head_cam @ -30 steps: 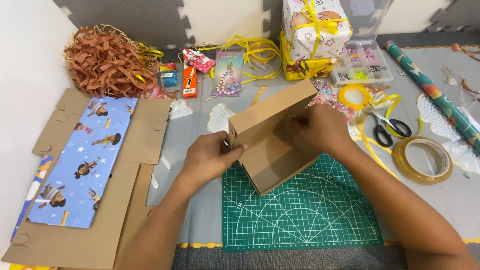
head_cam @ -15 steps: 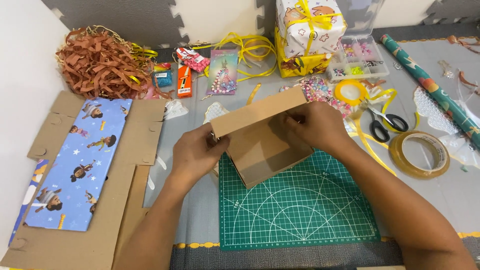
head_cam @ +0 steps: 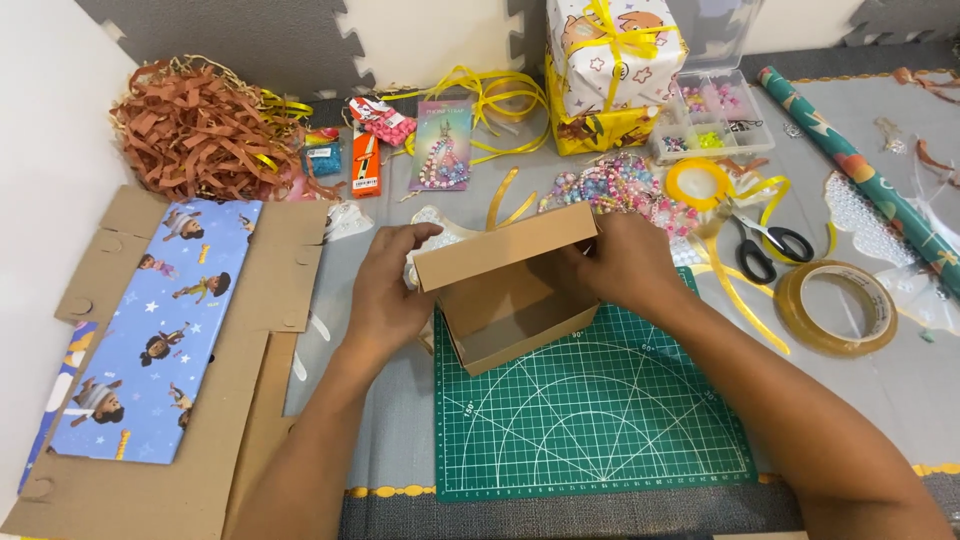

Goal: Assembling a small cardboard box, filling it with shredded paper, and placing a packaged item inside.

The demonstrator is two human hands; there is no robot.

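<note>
Both hands are closed on a small brown cardboard box [head_cam: 510, 290], which is held tilted over the upper left corner of the green cutting mat [head_cam: 600, 420]. At the box's left end, the left hand [head_cam: 385, 285] is wrapped around the corner with the fingers curled over the top edge and the thumb below, so that end is pinched. On the opposite side, the right hand [head_cam: 625, 265] is pressed against the right end, its fingers bent around the wall. With a grip at each end, the box appears to be steadied and kept square while its open side is turned toward the camera. Nothing can be seen inside the box; its inner floor and walls are bare cardboard.

To the left, a flattened cardboard sheet [head_cam: 250, 380] is laid out with a blue wrapping paper panel [head_cam: 160, 330] printed with cartoon figures on top of it. A heap of brown shredded paper [head_cam: 190, 135] is piled at the far left corner. Behind the box, loose bead strings [head_cam: 610, 190] are spread on the table, and a clear compartment case [head_cam: 715, 125] is seen to hold small beads sorted by colour. Two wrapped gift boxes [head_cam: 610, 70] tied with yellow ribbon are stacked beside it. Within reach on the right, black scissors [head_cam: 770, 245] and a roll of clear tape [head_cam: 838, 308] are placed, and a rolled sheet of green patterned paper [head_cam: 860, 165] is laid diagonally beyond them.
</note>
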